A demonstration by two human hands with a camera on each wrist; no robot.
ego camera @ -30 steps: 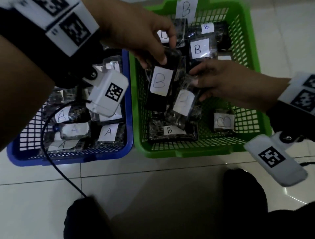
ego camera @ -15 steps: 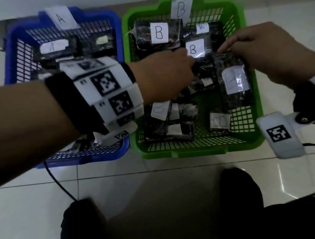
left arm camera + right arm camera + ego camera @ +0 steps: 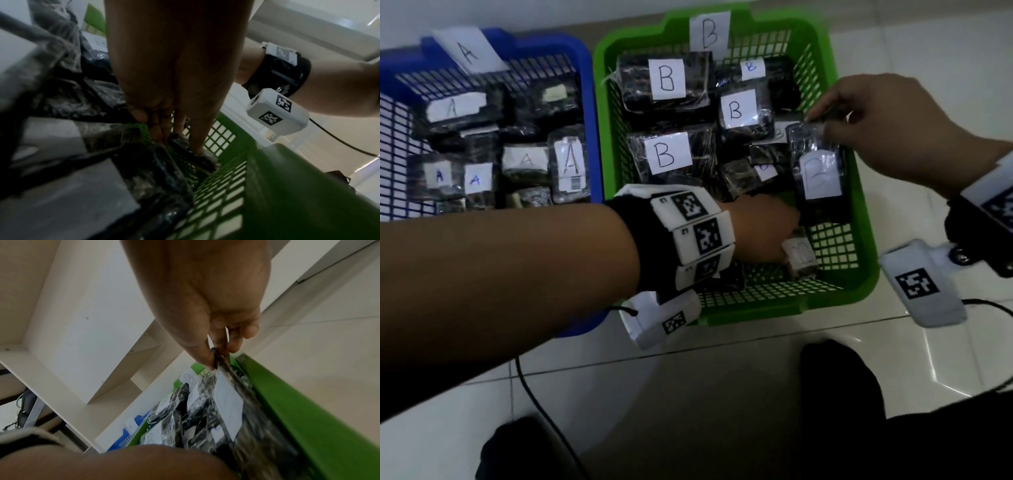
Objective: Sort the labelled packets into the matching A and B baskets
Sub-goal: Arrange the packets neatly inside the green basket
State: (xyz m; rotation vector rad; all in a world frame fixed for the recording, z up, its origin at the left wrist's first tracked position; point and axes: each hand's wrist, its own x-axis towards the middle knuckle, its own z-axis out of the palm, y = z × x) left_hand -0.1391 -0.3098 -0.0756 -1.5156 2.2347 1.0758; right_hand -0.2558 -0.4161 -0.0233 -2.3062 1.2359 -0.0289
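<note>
A blue basket tagged A stands at the left and holds several black A packets. Beside it, the green basket tagged B holds several B packets. My right hand pinches the top edge of a black packet with a white B label, which hangs along the basket's right wall. The same pinch and packet show in the right wrist view. My left hand reaches into the near right corner. Its fingertips close on both sides of a small packet lying on the mesh floor.
White tiled floor surrounds the baskets. A black cable runs from my left wrist across the floor near my feet. White shelving stands behind the baskets. My left forearm crosses over the blue basket's near right corner.
My left hand let go of a large B packet, then moved to the basket's near right corner onto the small packet. My right hand carried its packet from the middle to the right wall.
</note>
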